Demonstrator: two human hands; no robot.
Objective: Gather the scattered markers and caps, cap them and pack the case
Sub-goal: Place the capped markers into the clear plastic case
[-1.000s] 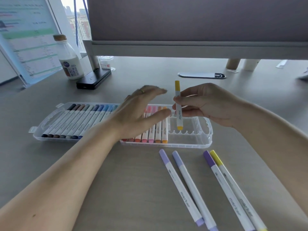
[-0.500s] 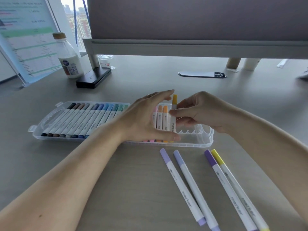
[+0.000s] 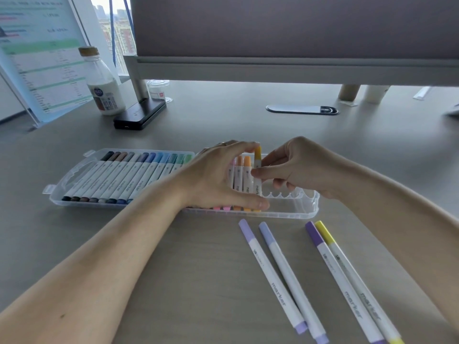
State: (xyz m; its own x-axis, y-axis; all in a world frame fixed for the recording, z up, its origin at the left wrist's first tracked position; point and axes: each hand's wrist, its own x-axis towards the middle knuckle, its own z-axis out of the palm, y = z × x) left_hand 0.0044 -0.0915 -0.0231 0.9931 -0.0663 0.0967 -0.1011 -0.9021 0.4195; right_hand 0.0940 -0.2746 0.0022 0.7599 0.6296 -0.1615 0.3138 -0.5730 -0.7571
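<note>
— What colours are carried by the markers in the clear case [image 3: 308, 214]?
— On the cool-toned markers [image 3: 139, 170], caps are graded from black through browns, greys and blues to greens. Pink and orange markers [image 3: 243, 165] follow. Every barrel is white with grey lettering.
— And the next one?
— A deeper yellow is shown by the golden-yellow marker [image 3: 257, 155].
— What is seen on the table [image 3: 198, 269]?
— A lilac marker [image 3: 272, 275], a periwinkle marker [image 3: 292, 283], a deep purple marker [image 3: 345, 284] and a lemon-yellow marker [image 3: 358, 281], each tipped alike at both ends. The table is grey-beige, faintly grained.
</note>
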